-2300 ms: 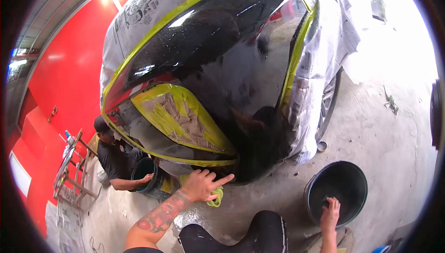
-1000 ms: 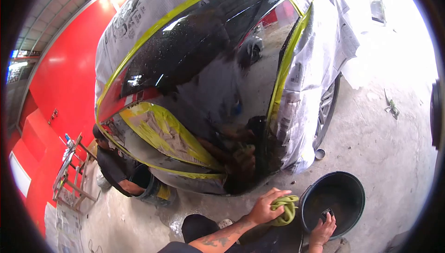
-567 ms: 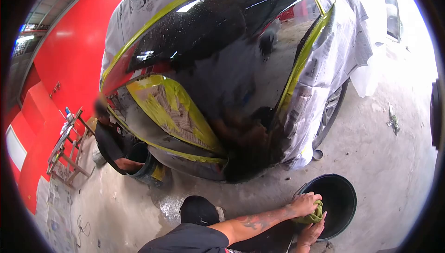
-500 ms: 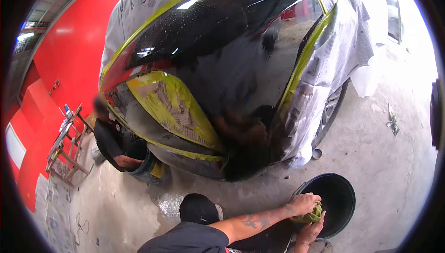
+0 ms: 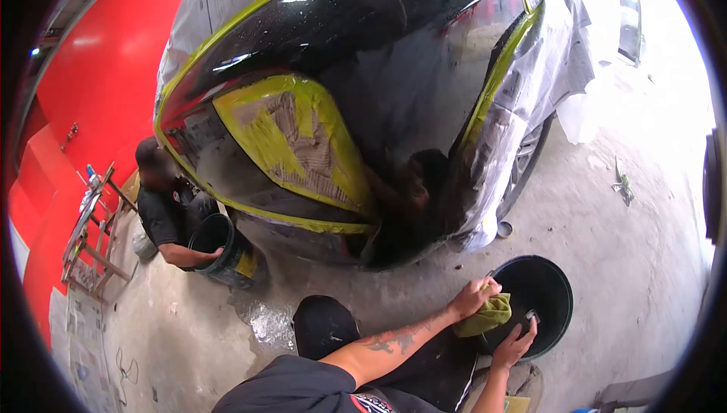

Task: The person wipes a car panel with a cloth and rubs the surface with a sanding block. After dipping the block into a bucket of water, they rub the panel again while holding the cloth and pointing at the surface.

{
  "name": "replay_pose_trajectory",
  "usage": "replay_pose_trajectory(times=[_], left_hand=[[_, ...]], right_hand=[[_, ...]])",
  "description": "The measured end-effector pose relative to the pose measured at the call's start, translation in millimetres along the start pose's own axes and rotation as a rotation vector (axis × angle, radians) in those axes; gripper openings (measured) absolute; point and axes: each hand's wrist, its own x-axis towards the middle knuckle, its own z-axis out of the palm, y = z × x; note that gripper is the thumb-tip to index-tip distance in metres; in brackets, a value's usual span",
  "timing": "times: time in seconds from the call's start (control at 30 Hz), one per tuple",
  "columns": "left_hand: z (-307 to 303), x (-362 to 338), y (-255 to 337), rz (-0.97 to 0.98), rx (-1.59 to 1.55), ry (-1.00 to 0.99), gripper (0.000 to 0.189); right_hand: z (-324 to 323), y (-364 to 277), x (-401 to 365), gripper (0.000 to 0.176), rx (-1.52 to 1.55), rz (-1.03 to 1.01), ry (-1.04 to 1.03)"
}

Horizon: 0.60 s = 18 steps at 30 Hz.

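Observation:
My left hand (image 5: 473,297) grips a green cloth (image 5: 487,316), which hangs bunched over the near-left rim of a black bucket (image 5: 562,284). At the bucket's near side is my right hand (image 5: 516,343), fingers raised over the opening. A small greyish piece (image 5: 531,316) is pinched at its fingertips; its kind is too small to make out. In front of me stands a wet, glossy black car panel (image 5: 386,110), edged with yellow-green masking tape (image 5: 318,227) and newspaper sheeting (image 5: 500,178).
At the left, another person (image 5: 163,216) crouches with a hand at a second dark bucket (image 5: 238,250). Behind them stands a wooden stand (image 5: 98,239) before a red wall (image 5: 98,65). Wet floor (image 5: 273,322) shines near my knee, and a small round cup (image 5: 505,229) lies by the wheel (image 5: 528,159).
My hands have come apart: the left now holds the green cloth alone, and the right has moved away with a small greyish piece. The view has shifted slightly.

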Motion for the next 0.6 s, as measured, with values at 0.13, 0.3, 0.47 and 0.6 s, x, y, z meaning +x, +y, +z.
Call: replay_pose_trajectory(times=[0.13,0.3,0.47,0.6], left_hand=[[-5.2,-9.2,9.3,-0.139,0.021,-0.101,0.048],[14.7,-24.9,18.7,0.006,-0.05,-0.314,0.053],[25.0,-27.1,20.7,-0.009,-0.037,-0.534,0.06],[21.5,-33.5,26.0,-0.049,-0.157,-0.56,0.061]], right_hand=[[-13.7,4.2,30.0,0.036,0.359,0.05,0.144],[-66.3,-62.8,61.3,0.031,0.9,0.301,-0.289],[-67.2,-69.4,56.0,0.028,1.215,0.562,-0.494],[-83.5,-79.3,50.7,0.031,1.278,0.623,-0.655]])
